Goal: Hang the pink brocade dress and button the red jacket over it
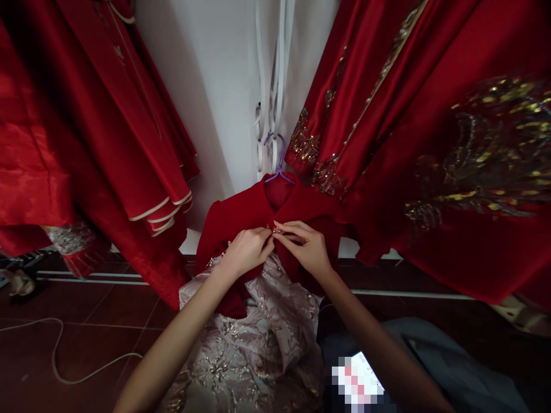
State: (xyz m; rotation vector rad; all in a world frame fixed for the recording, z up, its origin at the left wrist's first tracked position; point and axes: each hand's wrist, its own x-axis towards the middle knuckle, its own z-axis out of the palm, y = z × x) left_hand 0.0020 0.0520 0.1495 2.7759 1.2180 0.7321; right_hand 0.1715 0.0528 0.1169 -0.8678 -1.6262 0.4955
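A small red jacket (235,221) hangs on a purple hanger (279,163) in front of a white wall. Below it spreads a pale gold brocade skirt (258,338). My left hand (245,249) and my right hand (303,244) meet at the jacket's front, just under the collar. Both pinch the fabric edges around a small gold fastening (275,230). The fingers of both hands are closed on the cloth.
Red satin gowns (99,143) hang on the left, and red gowns with gold embroidery (451,149) hang on the right. A white cord (58,355) lies on the dark red tiled floor. White hanger straps (275,86) dangle along the wall. Grey cloth (451,367) lies at lower right.
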